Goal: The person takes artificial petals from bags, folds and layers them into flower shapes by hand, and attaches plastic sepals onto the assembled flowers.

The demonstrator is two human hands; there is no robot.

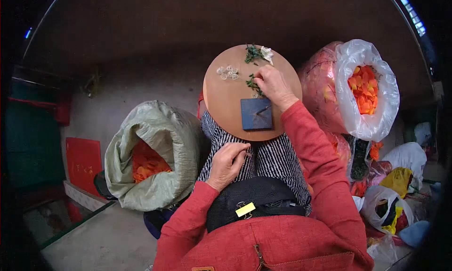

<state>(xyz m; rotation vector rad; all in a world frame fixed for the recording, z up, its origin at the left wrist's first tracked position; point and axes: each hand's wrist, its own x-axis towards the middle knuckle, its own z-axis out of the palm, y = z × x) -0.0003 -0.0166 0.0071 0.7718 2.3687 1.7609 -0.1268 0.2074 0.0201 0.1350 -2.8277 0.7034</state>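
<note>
My right hand (pixel 274 86) reaches over the round wooden table, its fingers pinched together at a small pile of green pieces (pixel 253 84); what is between the fingertips is hidden. My left hand (pixel 228 165) is held above my lap, just off the table's near edge, with thumb and fingers curled together. A small thin bit shows at its fingertips, too small to name. Between the hands, a dark blue square block (pixel 249 120) lies on the table (pixel 221 101), with a thin dark pin-like rod (pixel 262 110) on it.
Clear ring-like pieces (pixel 228 72) lie at the table's left. More green pieces (pixel 253 53) and a white flower-like piece (pixel 267 54) sit at the far edge. Open sacks of orange petals stand left (pixel 183 148) and right (pixel 325 97). Several filled bags (pixel 376 195) crowd the lower right.
</note>
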